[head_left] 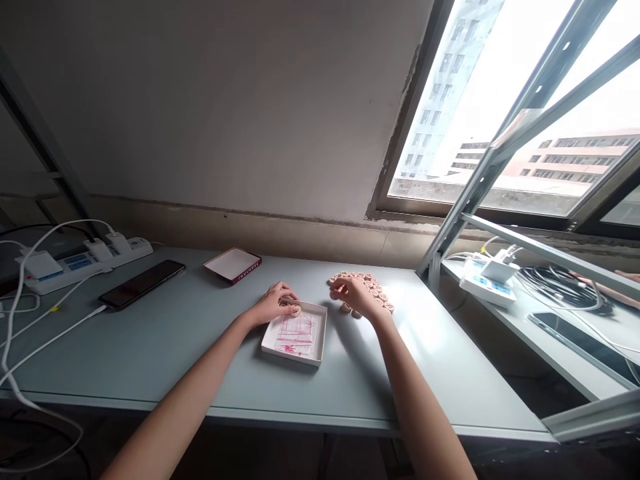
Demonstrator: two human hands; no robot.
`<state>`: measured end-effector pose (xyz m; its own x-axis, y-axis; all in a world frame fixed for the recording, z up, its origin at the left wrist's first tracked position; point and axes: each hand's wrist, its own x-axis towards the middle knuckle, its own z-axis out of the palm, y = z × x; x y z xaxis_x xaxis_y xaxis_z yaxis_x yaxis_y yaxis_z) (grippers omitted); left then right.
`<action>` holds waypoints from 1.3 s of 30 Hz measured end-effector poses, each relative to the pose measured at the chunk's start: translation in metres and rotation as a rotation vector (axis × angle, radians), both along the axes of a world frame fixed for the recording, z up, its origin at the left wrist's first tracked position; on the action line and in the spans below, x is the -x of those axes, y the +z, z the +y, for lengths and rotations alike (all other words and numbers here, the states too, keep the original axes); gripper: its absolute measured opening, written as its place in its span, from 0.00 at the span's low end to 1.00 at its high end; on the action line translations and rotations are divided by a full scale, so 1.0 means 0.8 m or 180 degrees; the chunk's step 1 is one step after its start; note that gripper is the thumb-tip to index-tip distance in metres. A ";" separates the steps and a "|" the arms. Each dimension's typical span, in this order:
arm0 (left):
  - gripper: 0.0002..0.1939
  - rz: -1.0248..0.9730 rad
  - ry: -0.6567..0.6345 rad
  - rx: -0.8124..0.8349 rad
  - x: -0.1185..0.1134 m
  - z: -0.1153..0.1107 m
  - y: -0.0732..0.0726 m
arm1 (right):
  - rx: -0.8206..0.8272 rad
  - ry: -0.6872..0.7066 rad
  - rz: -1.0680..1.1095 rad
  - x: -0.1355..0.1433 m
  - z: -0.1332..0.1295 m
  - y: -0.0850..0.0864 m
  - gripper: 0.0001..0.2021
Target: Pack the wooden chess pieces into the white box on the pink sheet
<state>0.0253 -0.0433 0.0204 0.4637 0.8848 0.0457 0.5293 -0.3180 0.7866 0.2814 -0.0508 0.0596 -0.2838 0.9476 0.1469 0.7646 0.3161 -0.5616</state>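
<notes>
Along the wall, a grey table (250,390) is occupied by a phone (143,283), a red-sided lid (233,265) and a white box (293,359). Loose round pieces (379,293) are partly blocked by the right hand (354,294), fingers curled, any grip indiscernible; boxed pieces (293,310) are touched by the left hand (274,304), thumb and fingers parted.

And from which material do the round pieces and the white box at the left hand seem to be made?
Round pieces: probably wood with a matte finish, from their pale tan colour, though plastic is possible.
White box: likely cardboard with a smooth, dull finish, from its thin, straight walls; plastic cannot be excluded.
</notes>
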 end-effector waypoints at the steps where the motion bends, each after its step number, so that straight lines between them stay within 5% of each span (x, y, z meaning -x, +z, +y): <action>1: 0.16 0.0005 -0.0019 0.0010 0.000 0.000 0.000 | 0.0144 0.0142 0.0294 0.003 -0.002 0.002 0.06; 5: 0.15 0.0083 0.0065 -0.0069 0.000 -0.001 0.001 | 0.0505 0.1001 0.0800 0.027 -0.007 0.004 0.07; 8: 0.15 0.0145 0.0189 -0.0137 0.000 -0.001 0.000 | 0.0389 0.1195 0.0557 0.047 -0.008 -0.004 0.04; 17: 0.16 0.0079 0.0101 -0.0145 0.002 0.001 -0.002 | -0.0662 0.0608 -0.0062 0.067 -0.001 -0.040 0.07; 21: 0.20 0.0213 0.0136 -0.0202 -0.009 -0.003 0.008 | -0.0554 0.0345 -0.0143 0.058 -0.004 -0.024 0.10; 26: 0.18 0.0370 0.0109 -0.0451 -0.025 -0.001 0.011 | -0.0277 0.0162 -0.0666 0.000 -0.011 0.006 0.13; 30: 0.16 0.0144 -0.0017 -0.0323 -0.026 0.004 0.002 | -0.0524 -0.0158 -0.1393 -0.027 -0.035 -0.005 0.16; 35: 0.17 0.0185 0.0035 -0.0393 -0.025 0.006 -0.001 | -0.0750 -0.0664 -0.1350 -0.009 -0.069 -0.018 0.09; 39: 0.18 0.0193 0.0033 -0.0424 -0.025 0.006 -0.004 | -0.0732 -0.0434 -0.0707 0.020 -0.085 0.001 0.12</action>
<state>0.0455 -0.0385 0.0176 0.4601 0.8775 0.1351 0.5784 -0.4117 0.7043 0.2652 -0.1186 0.0600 -0.2058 0.9282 0.3099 0.9041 0.3016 -0.3027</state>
